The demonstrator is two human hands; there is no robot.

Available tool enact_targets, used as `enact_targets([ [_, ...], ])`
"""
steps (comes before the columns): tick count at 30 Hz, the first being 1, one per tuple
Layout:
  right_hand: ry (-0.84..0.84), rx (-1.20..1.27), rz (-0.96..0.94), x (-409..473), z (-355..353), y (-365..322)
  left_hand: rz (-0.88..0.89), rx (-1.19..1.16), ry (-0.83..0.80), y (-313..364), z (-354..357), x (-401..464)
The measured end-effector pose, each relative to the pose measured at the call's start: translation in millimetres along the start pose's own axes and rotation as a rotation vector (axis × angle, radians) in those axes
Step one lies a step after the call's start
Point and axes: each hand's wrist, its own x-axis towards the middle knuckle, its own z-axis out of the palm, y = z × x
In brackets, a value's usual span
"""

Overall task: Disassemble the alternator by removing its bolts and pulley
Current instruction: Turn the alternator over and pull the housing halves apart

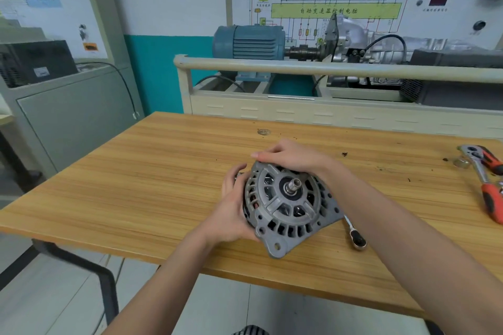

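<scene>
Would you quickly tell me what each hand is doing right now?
Left hand: grips the alternator at its left side.
Right hand: curled over the alternator's top edge, holding it.

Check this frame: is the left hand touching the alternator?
Touching. The head view shows the left hand cupped against the alternator's left side, palm and fingers on the housing with no gap, while the right hand grips its top edge.

alternator (288,207) housing: matt grey cast metal, slightly rough; bare shaft (293,185) at centre is brighter, smoother steel. Copper windings glint through the left vents. surface (136,185): light wood-grain laminate, smooth, low sheen. Near ratchet (353,234): polished chrome. Right ratchet (487,171): chrome head, red-and-black plastic or rubber grip.
</scene>
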Motion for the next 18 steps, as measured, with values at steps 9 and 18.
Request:
enact_targets([
  [9,0.079,0.009,-0.086,1.7,12.9,-3.9,-0.155,-0.558,-0.123,1.3,-44.2,-2.7],
  [18,0.104,-0.202,-0.004,5.1,25.0,-14.0,-0.673,-0.551,0.523,14.9,1.2,55.5],
])
